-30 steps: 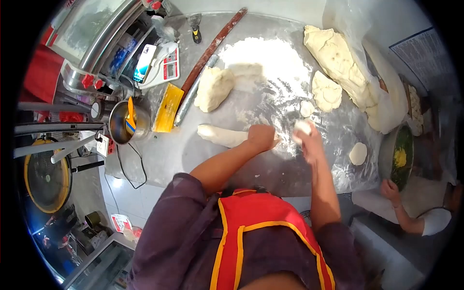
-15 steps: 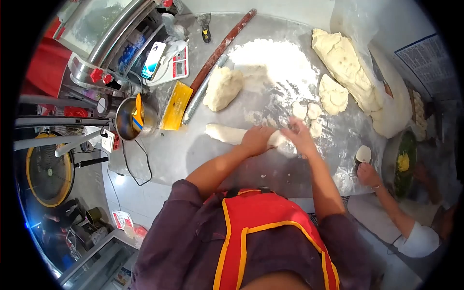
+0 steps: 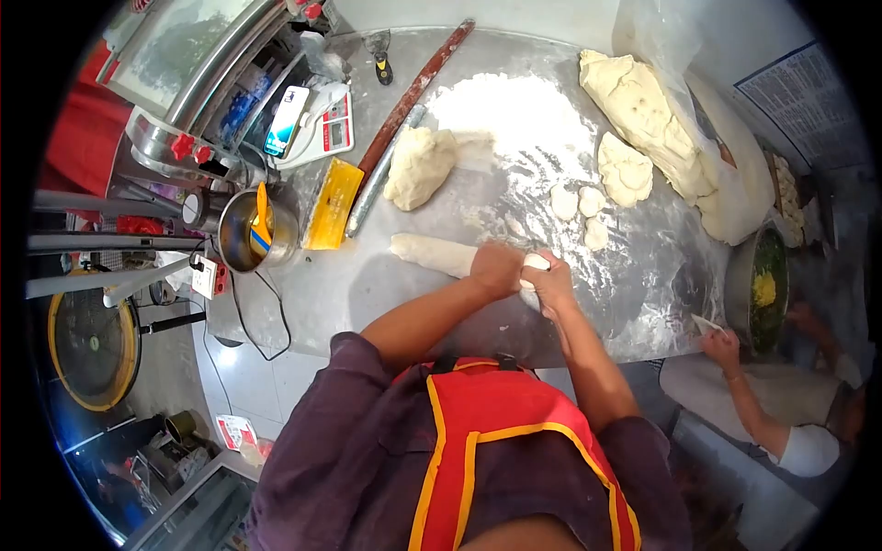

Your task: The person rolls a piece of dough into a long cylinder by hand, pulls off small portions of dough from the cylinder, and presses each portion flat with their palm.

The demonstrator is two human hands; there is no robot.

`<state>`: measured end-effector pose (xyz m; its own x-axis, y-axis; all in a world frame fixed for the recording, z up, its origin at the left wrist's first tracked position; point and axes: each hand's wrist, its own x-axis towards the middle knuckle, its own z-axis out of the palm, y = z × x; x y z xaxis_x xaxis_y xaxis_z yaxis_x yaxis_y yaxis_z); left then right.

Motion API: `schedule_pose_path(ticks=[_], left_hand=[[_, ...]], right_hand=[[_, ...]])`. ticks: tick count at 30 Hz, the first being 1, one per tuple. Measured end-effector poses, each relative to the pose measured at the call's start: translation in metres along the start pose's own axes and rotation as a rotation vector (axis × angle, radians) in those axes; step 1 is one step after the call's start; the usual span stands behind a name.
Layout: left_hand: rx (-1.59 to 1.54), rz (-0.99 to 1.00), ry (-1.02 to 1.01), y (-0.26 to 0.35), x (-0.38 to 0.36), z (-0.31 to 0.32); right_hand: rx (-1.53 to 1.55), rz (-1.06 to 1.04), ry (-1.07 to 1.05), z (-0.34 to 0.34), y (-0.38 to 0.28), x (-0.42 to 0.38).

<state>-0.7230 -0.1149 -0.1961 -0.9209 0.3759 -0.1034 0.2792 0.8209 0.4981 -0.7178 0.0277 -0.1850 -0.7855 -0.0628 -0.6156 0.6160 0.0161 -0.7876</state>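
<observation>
Both left hand (image 3: 497,269) and right hand (image 3: 554,284) have fingers gripping the dough roll (image 3: 434,254), well inside the tabletop's (image 3: 317,308) near edge.

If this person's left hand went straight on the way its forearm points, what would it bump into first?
Probably the dough piece in the right hand, just beyond the left hand, though depth is unclear and they may be touching.
</observation>
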Motion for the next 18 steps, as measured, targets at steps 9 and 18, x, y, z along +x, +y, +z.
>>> schedule_pose_path(ticks=[9, 18], left_hand=[[0.036, -0.083, -0.273, 0.012, 0.019, -0.034], [-0.032, -0.083, 0.06, -0.018, 0.006, -0.015]], right_hand=[[0.225, 0.011, -0.094, -0.019, -0.021, -0.025], [-0.701, -0.432, 0.299, -0.054, -0.022, 0.044]])
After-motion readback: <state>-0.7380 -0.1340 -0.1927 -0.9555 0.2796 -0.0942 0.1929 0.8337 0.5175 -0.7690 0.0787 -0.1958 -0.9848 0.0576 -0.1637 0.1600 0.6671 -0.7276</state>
